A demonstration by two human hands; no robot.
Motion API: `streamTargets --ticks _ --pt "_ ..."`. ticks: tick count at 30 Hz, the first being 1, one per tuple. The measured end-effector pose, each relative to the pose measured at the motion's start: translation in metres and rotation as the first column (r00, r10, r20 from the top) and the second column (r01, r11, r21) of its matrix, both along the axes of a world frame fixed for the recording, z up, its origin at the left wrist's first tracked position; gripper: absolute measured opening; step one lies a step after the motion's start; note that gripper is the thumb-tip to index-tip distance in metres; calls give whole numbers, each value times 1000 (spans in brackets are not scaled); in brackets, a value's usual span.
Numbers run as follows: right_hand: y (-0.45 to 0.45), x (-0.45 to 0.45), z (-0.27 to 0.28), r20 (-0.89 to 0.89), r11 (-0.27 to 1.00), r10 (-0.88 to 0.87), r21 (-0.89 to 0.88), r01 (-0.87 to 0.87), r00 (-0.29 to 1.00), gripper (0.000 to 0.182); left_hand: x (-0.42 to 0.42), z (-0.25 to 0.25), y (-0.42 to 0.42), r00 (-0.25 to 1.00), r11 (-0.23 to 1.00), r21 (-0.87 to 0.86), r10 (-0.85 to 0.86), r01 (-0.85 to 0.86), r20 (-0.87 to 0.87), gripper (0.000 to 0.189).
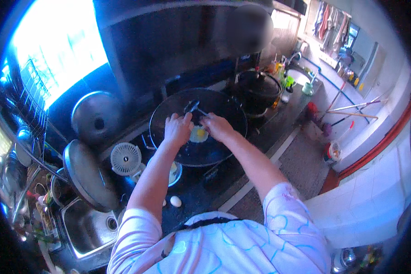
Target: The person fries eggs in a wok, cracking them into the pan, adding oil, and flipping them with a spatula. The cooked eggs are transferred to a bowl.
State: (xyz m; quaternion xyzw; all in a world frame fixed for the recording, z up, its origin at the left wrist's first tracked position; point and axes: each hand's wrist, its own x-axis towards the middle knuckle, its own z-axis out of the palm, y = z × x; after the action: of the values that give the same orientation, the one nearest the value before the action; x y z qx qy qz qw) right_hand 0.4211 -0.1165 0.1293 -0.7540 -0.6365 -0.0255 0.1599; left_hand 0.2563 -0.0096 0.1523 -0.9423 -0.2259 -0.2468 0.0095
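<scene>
Both my hands are over a wide dark wok (222, 147) on the stove. My left hand (178, 129) has its fingers bent, and what lies under them is hidden. Close beside it is my right hand (217, 126), thumb and fingers drawn together. A metal utensil (196, 107), perhaps a ladle, has its handle running to my right hand; whether I grip it is unclear. An egg out of its shell, with a yellow yolk (201, 132), shows between and below my hands. A whole white egg (175, 201) lies on the dark counter nearer my body, with part of another beside it.
A small white fan (125, 159) and a pale-rimmed bowl (178, 174) stand left of the wok. A large lid (85, 178) leans near the steel sink (89, 227). A lidded dark pot (258, 90) sits behind right. Bottles and cups (287, 82) crowd the far counter.
</scene>
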Motion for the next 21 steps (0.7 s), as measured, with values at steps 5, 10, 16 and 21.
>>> streamTargets --ticks 5,10,16,21 --pt "-17 -34 -8 -144 886 105 462 -27 984 27 -15 -15 -14 996 995 -86 52 -59 -76 39" --pt "-13 -12 -10 -126 936 58 351 -10 990 24 -6 0 -9 998 997 -32 65 -65 -15 36" --pt "-3 -6 -1 -167 967 36 255 8 985 35 -8 6 -17 999 998 -48 32 -30 41 41" --pt "-21 -32 -17 -228 961 18 271 46 973 35 -14 -26 -12 992 993 -79 85 -93 -95 42"
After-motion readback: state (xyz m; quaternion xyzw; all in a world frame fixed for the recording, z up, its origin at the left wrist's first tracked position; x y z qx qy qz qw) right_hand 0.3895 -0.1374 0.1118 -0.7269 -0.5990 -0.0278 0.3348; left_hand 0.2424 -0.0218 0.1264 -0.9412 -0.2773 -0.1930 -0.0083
